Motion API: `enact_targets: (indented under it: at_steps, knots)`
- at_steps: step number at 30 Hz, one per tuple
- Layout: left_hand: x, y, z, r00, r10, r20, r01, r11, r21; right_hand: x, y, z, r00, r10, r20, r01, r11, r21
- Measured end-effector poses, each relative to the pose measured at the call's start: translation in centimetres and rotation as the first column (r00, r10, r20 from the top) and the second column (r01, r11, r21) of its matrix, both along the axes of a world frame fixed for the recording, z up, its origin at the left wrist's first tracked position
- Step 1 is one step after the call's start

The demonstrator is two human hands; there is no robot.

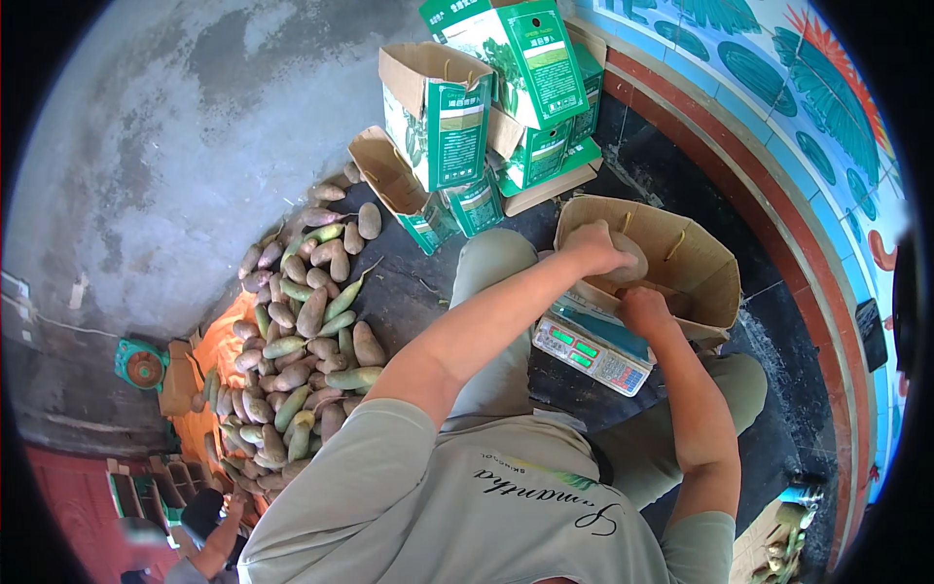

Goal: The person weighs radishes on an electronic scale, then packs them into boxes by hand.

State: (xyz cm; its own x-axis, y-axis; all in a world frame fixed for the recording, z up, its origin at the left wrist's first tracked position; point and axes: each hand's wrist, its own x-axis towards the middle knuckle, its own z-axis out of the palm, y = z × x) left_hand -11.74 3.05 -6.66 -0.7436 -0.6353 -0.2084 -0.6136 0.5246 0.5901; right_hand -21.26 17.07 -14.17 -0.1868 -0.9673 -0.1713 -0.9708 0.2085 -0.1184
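Observation:
A brown, rounded radish [630, 257] is in the grip of my left hand [598, 249], just inside the mouth of an open cardboard box [715, 277]. My right hand [646, 310] is closed at the near rim of that box; its fingers point down into it, and what they hold, if anything, is hidden. The box has brown inner walls and cord handles. Beneath its near side sits a white digital scale [592, 356] with green lit displays and a keypad, between my bent legs.
A large heap of green and purple-brown radishes [292, 380] lies to the left, partly on an orange sheet [222, 336]. Green printed boxes [457, 127] are stacked ahead. Another person [216, 545] is at the lower left. A painted wall [759, 78] curves along the right.

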Motion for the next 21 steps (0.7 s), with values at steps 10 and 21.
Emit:
enact_targets:
  at_steps: [10, 21]
  knots:
    - [3.2, 0.4, 2.7, 0.744, -0.054, -0.666, 0.106, 0.994, 0.038, -0.3, -0.1, 0.0, 1.0, -0.019, 0.025, 0.02, 1.0, -0.014]
    - [25.3, -5.6, -2.3, 0.808, 0.327, -0.49, -0.463, 0.867, -0.186, 0.1, -0.5, 1.0, 1.0, 0.003, 0.028, -0.004, 1.0, 0.014]
